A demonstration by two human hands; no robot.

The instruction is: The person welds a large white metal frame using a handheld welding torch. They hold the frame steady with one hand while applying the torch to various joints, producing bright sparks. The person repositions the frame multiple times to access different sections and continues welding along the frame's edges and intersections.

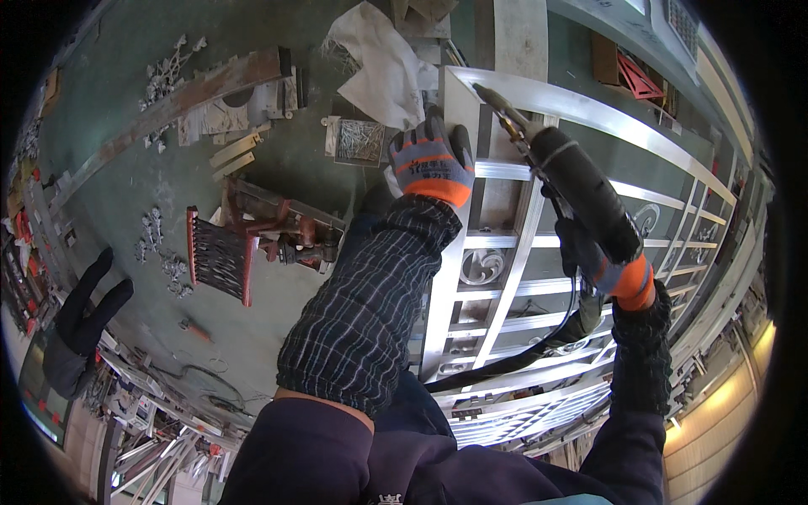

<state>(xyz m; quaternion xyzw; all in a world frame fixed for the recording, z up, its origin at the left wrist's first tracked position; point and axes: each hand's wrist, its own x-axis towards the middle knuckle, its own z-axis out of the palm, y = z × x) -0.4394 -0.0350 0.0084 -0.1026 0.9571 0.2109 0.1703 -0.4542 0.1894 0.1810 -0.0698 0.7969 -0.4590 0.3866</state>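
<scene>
A welding gun [584, 189] with a thick black body is in my right hand [603, 262], which wears a grey and orange work glove. Its slim nozzle points at the upper-left corner of a silvery metal frame [587, 117]; whether the tip touches it is unclear. A black cable [499, 372] runs across the frame and up towards the gun. Near that corner my gloved left hand [432, 158] lies over the frame's left rail, and its fingertips are partly hidden. Scroll ornaments [481, 266] sit between the frame's bars.
Left of the frame are a white cloth sack [375, 63], a tray of nails or screws [360, 140] and a red-edged machine [221, 252]. A long rusty steel beam [170, 113] crosses the floor. Another person's legs [88, 309] show at far left.
</scene>
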